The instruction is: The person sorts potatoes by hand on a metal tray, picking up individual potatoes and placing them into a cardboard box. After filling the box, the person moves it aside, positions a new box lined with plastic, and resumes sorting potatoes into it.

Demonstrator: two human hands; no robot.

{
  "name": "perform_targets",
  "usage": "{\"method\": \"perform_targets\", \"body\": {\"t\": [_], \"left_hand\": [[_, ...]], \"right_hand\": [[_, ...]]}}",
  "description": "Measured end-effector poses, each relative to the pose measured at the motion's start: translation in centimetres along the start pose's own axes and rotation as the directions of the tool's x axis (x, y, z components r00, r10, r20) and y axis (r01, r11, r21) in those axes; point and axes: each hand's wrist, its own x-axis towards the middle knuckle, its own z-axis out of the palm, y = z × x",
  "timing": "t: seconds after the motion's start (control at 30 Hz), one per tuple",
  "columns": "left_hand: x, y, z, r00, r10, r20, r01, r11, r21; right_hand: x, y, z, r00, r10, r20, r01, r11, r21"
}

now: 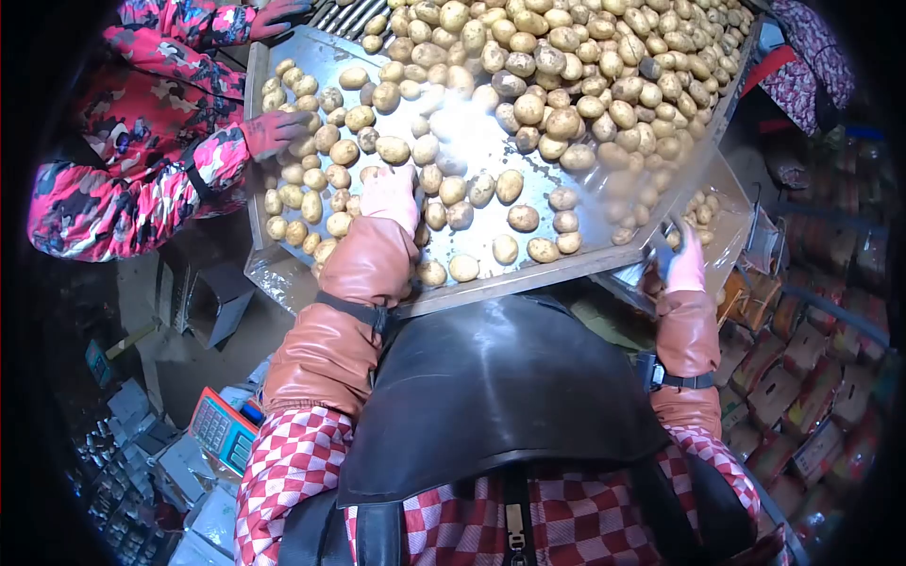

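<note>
My left hand (389,196), in a pink glove, reaches over the metal sorting table (486,247) among loose potatoes. A potato (394,149) lies just beyond its fingertips, and others touch it at the sides. Its fingers point away from me and are partly lost in glare, so I cannot see whether it grips one. My right hand (681,257), in a pink glove with dark fingers, is at the table's right front edge. Its fingers are curved and apart, with no potato visible in them. Beside it is a plastic-lined box (727,212) holding some potatoes.
A large potato heap (585,75) covers the table's far right. Across on the left, a co-worker's gloved hand (274,134) rests by the potatoes. A wooden rim (510,286) edges the table. Below left is a scale with a keypad (222,429); stacked cartons (779,391) stand right.
</note>
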Motion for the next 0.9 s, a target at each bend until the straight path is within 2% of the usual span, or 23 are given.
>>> {"method": "perform_targets", "body": {"t": [0.03,0.07,0.1,0.13,0.17,0.2,0.23,0.27,0.3,0.37,0.43,0.47,0.5,0.57,0.6,0.63,0.67,0.7,0.77,0.83,0.87,0.9], "left_hand": [[0.0,0.3,-0.1,0.997,-0.049,0.054,0.050,0.998,-0.030],[0.3,0.0,0.2,0.993,-0.079,0.083,0.085,0.993,-0.084],[1.2,-0.7,1.1,0.987,-0.106,0.121,0.122,0.983,-0.134],[1.9,-1.6,2.1,0.991,-0.112,0.075,0.124,0.973,-0.192],[1.8,-1.4,1.7,0.991,-0.109,0.071,0.121,0.975,-0.189],[1.5,-1.1,0.9,0.986,-0.126,0.106,0.141,0.977,-0.158],[1.3,-0.9,0.4,0.980,-0.141,0.138,0.159,0.979,-0.126],[0.7,-1.1,0.6,0.983,-0.166,0.078,0.181,0.948,-0.262],[-0.1,-0.9,0.1,0.986,-0.162,0.042,0.167,0.941,-0.293],[-1.8,-1.1,0.2,0.987,-0.158,-0.006,0.141,0.898,-0.416],[-1.8,-3.2,4.3,0.988,-0.144,-0.046,0.071,0.707,-0.704],[-2.5,-1.9,3.8,0.990,-0.121,-0.077,-0.007,0.499,-0.866],[-3.0,-0.6,3.2,0.991,-0.114,-0.075,-0.008,0.495,-0.869],[-4.8,3.8,-0.7,0.993,-0.059,-0.105,-0.056,0.550,-0.833],[-5.7,6.4,-2.6,0.992,0.067,-0.110,-0.129,0.471,-0.873],[-5.6,7.8,-2.6,0.964,0.199,-0.174,-0.264,0.666,-0.698],[-5.8,9.6,-3.8,0.862,0.445,-0.240,-0.500,0.672,-0.546],[-6.3,11.2,-3.7,0.779,0.576,-0.248,-0.617,0.632,-0.470],[-6.6,13.8,-4.1,0.698,0.691,-0.188,-0.681,0.558,-0.474],[-6.6,14.7,-5.2,0.761,0.649,0.000,-0.456,0.535,-0.711],[-6.0,13.9,-4.6,0.799,0.599,0.053,-0.389,0.583,-0.713],[-5.6,12.6,-3.6,0.826,0.558,-0.082,-0.479,0.618,-0.624]], "right_hand": [[0.6,-1.6,0.1,0.998,0.018,0.054,-0.028,0.980,0.196],[2.5,-1.5,3.6,0.987,0.106,0.120,-0.151,0.868,0.473],[4.1,-4.0,4.4,0.996,-0.056,0.069,0.023,0.912,0.409],[7.3,-5.3,7.3,0.959,0.030,0.281,-0.158,0.880,0.447],[6.5,-11.5,4.1,0.944,-0.322,0.071,0.313,0.943,0.113],[8.8,-12.2,6.1,0.895,-0.435,0.096,0.423,0.897,0.125],[9.7,-14.3,7.4,0.917,-0.388,0.091,0.369,0.913,0.173],[9.7,-16.0,9.1,0.933,-0.343,0.106,0.347,0.938,-0.020],[9.9,-17.0,10.5,0.939,-0.334,0.083,0.344,0.923,-0.171],[11.1,-14.4,13.6,0.908,-0.420,0.012,0.418,0.907,0.054],[6.2,-16.4,9.1,0.953,-0.289,0.092,0.227,0.881,0.415],[5.4,-15.3,9.5,0.901,-0.332,0.279,0.015,0.667,0.745],[4.6,-13.9,9.3,0.745,-0.410,0.526,-0.305,0.491,0.816],[1.4,-13.9,9.0,0.677,-0.389,0.625,-0.655,0.069,0.753],[0.7,-13.8,8.8,0.640,-0.437,0.632,-0.726,-0.076,0.683],[0.3,-13.7,8.6,0.606,-0.488,0.628,-0.781,-0.214,0.587],[0.2,-13.0,10.9,0.683,-0.494,0.539,-0.619,0.001,0.785],[0.1,-12.2,13.2,0.732,-0.523,0.437,-0.386,0.211,0.898],[-0.9,-13.3,8.5,0.830,-0.398,0.391,-0.442,-0.040,0.896],[-0.9,-9.1,9.3,0.774,-0.430,0.464,-0.514,0.001,0.858],[-1.0,-6.9,8.8,0.842,-0.362,0.400,-0.377,0.134,0.916],[-0.8,-4.4,7.9,0.897,-0.309,0.317,-0.235,0.273,0.933]]}}
